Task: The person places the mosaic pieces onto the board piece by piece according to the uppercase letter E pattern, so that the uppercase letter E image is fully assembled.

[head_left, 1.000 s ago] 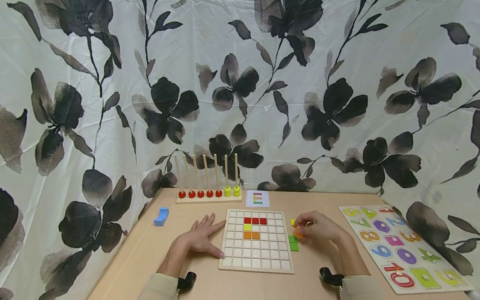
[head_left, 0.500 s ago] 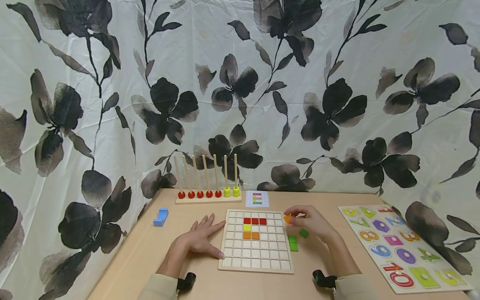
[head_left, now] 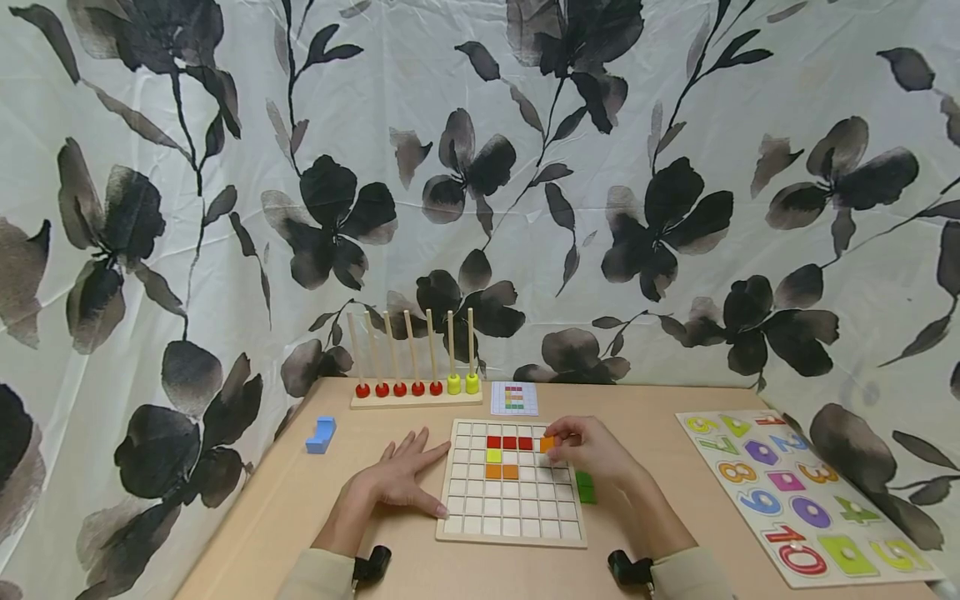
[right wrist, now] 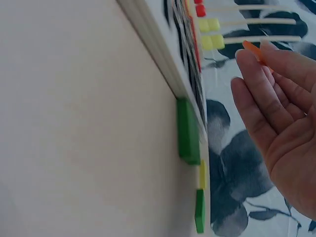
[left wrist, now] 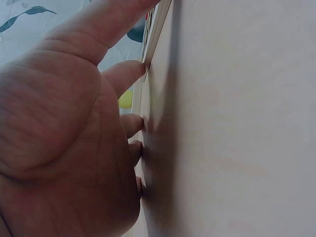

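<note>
My right hand (head_left: 596,454) pinches a small orange square tile (head_left: 548,444) between thumb and fingers, over the upper right of a wooden grid board (head_left: 510,507). In the right wrist view the orange tile (right wrist: 253,50) appears edge-on at the fingertips. Red tiles (head_left: 511,442) form a row on the board, with a yellow tile (head_left: 494,456) below their left end. Two orange tiles (head_left: 502,472) sit under that one. Fingers spread, my left hand (head_left: 393,481) rests on the table, thumb and index fingertip at the board's left edge. Green tiles (head_left: 586,487) lie beside the board's right edge.
A peg stand (head_left: 417,400) with red and yellow beads stands at the back, next to a card (head_left: 515,398) with a coloured square pattern. A blue block (head_left: 321,436) lies left. On the right is a number-and-shape puzzle board (head_left: 761,500). A floral curtain (head_left: 540,208) hangs behind.
My right hand has lifted the orange tile from beside the board and carried it left over the board's upper right. My left hand has stayed in place.
</note>
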Demonstrator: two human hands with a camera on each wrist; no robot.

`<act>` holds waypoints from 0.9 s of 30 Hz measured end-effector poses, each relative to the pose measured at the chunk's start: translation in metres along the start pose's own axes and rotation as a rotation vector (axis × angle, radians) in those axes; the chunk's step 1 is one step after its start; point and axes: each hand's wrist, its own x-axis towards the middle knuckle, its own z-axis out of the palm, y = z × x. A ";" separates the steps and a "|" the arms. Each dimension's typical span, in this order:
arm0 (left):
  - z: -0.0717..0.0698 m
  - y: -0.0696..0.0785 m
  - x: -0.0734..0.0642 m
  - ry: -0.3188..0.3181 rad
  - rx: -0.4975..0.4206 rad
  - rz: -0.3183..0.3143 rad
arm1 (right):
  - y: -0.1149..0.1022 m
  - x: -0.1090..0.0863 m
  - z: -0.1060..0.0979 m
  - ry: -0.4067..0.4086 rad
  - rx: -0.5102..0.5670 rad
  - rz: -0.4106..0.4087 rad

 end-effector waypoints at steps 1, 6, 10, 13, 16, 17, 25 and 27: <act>0.000 0.000 0.000 -0.001 0.000 0.001 | -0.001 0.001 0.002 -0.007 -0.005 0.002; -0.001 0.000 0.001 -0.010 -0.003 0.002 | -0.003 0.004 0.011 -0.064 -0.049 -0.010; 0.000 -0.001 0.001 -0.008 -0.001 -0.001 | -0.003 0.008 0.016 -0.130 -0.090 -0.040; 0.000 -0.003 0.002 -0.008 0.005 0.002 | -0.002 0.012 0.019 -0.167 -0.120 -0.053; 0.001 -0.004 0.001 -0.008 0.008 0.004 | 0.000 0.015 0.021 -0.188 -0.148 -0.067; 0.001 -0.004 0.002 -0.007 0.007 0.004 | 0.000 0.016 0.022 -0.195 -0.159 -0.067; 0.001 -0.002 0.002 -0.007 -0.008 -0.006 | -0.004 0.018 0.026 -0.235 -0.236 -0.092; 0.001 -0.002 0.002 -0.007 -0.006 -0.007 | -0.005 0.018 0.027 -0.237 -0.257 -0.081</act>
